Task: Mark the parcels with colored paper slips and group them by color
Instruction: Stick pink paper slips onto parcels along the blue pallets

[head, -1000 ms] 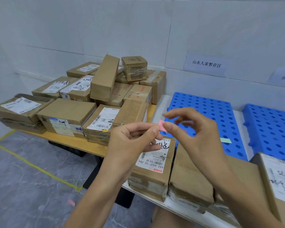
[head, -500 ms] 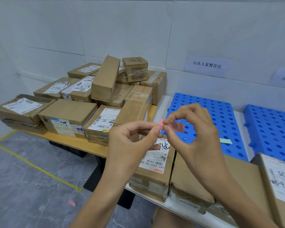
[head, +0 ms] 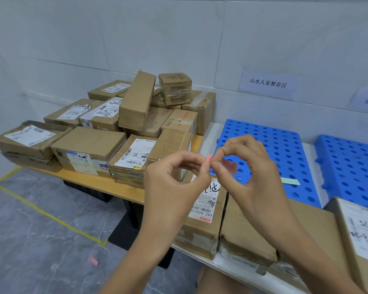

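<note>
Over the desk's front edge, peeling pink slip [head: 209, 158], pinched by left hand [head: 174, 187] and right hand [head: 253, 172]; next, likely press onto parcel [head: 202, 211].

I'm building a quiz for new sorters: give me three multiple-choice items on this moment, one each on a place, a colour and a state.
1. Where does the green slip lie? A on the floor; B on the blue pallet; C on the parcel pile.
2. What colour is the slip held in the air? A pink; B yellow; C white.
3. Who holds that slip? A one hand alone; B neither; C both hands pinch it.
B: it lies flat on the pallet. A: pink shows between the fingers. C: left hand and right hand meet on it at the fingertips.
</note>
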Motion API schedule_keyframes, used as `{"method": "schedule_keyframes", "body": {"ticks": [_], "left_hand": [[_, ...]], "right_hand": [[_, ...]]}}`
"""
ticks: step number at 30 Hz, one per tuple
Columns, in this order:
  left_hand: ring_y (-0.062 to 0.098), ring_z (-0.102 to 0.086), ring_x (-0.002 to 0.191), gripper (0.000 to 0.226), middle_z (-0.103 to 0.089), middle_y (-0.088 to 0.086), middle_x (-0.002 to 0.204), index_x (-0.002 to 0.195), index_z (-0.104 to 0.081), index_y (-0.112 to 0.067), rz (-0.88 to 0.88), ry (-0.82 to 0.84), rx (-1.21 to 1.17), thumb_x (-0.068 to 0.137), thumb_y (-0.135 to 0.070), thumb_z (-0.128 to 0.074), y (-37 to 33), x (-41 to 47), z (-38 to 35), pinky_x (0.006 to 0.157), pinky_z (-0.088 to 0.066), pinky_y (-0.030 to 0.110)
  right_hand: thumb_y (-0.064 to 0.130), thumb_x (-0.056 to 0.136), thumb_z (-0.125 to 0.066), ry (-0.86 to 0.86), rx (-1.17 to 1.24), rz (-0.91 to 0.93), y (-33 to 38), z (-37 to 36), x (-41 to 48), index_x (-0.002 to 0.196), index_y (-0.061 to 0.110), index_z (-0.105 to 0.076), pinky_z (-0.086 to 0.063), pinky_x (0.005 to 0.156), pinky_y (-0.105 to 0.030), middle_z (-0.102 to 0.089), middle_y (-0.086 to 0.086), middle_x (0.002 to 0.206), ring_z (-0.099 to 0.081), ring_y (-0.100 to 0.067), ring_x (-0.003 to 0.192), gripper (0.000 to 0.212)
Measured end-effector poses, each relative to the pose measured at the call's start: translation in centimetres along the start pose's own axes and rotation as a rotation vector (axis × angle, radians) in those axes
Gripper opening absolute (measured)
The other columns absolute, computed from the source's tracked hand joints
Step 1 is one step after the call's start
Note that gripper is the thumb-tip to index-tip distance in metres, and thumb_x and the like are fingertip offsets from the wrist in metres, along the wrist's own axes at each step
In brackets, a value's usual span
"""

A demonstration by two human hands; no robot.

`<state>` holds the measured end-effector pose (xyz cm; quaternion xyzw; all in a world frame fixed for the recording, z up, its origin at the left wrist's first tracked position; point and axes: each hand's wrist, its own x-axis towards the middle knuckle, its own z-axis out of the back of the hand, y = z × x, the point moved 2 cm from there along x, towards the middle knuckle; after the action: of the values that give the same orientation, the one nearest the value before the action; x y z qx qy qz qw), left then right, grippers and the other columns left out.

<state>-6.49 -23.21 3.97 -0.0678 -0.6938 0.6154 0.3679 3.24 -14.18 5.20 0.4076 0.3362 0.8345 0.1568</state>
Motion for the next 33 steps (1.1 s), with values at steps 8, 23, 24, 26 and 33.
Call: {"method": "schedule_keyframes", "body": {"ticks": [8, 23, 24, 26, 33], "left_hand": [[0.018, -0.066, 0.065, 0.018, -0.068, -0.005, 0.064, 0.07, -0.072, -0.02, -0.002, -0.053, 0.078, 0.075, -0.003, -0.072, 0.4, 0.1, -0.3, 0.063, -0.059, 0.035], [0.008, -0.062, 0.06, 0.018, -0.07, 0.006, 0.065, 0.076, -0.075, -0.012, 0.272, 0.127, -0.304, 0.083, -0.001, -0.063, 0.0, 0.2, 0.4, 0.054, -0.055, 0.021], [0.008, -0.062, 0.06, 0.017, -0.071, 0.007, 0.066, 0.075, -0.076, -0.013, 0.275, 0.123, -0.311, 0.083, -0.002, -0.064, 0.0, 0.2, 0.4, 0.054, -0.055, 0.022], [0.009, -0.063, 0.063, 0.015, -0.071, 0.008, 0.068, 0.074, -0.077, -0.015, 0.276, 0.122, -0.327, 0.08, -0.006, -0.066, 0.0, 0.1, 0.4, 0.054, -0.055, 0.023], [0.019, -0.068, 0.069, 0.005, -0.072, 0.007, 0.071, 0.074, -0.076, -0.015, 0.125, 0.076, -0.2, 0.074, -0.01, -0.075, -0.6, -0.2, 0.4, 0.055, -0.058, 0.031]], "right_hand": [[0.02, 0.087, -0.067, 0.064, 0.184, -0.084, -0.2, 0.0, -0.1, 0.088, 0.024, -0.057, -0.049, 0.071, -0.023, -0.062, 0.007, 0.082, -0.062, -0.015, 0.08, 0.012], [0.009, 0.084, -0.069, 0.044, 0.114, 0.016, 0.3, 0.9, 0.3, 0.082, 0.018, -0.064, -0.04, 0.075, -0.005, -0.063, 0.008, 0.081, -0.06, -0.005, 0.083, 0.01], [0.008, 0.084, -0.069, 0.04, 0.091, 0.033, 0.3, 0.9, 0.3, 0.083, 0.017, -0.065, -0.039, 0.076, -0.006, -0.063, 0.006, 0.082, -0.059, -0.007, 0.084, 0.01], [0.007, 0.084, -0.069, 0.042, 0.085, 0.047, 0.3, 1.0, 0.2, 0.084, 0.017, -0.066, -0.039, 0.076, -0.007, -0.061, 0.005, 0.083, -0.058, -0.008, 0.084, 0.01], [0.008, 0.083, -0.068, 0.024, 0.087, 0.059, 0.6, 0.9, 0.1, 0.082, 0.017, -0.065, -0.039, 0.078, -0.005, -0.061, 0.005, 0.084, -0.059, -0.007, 0.086, 0.01]]}}
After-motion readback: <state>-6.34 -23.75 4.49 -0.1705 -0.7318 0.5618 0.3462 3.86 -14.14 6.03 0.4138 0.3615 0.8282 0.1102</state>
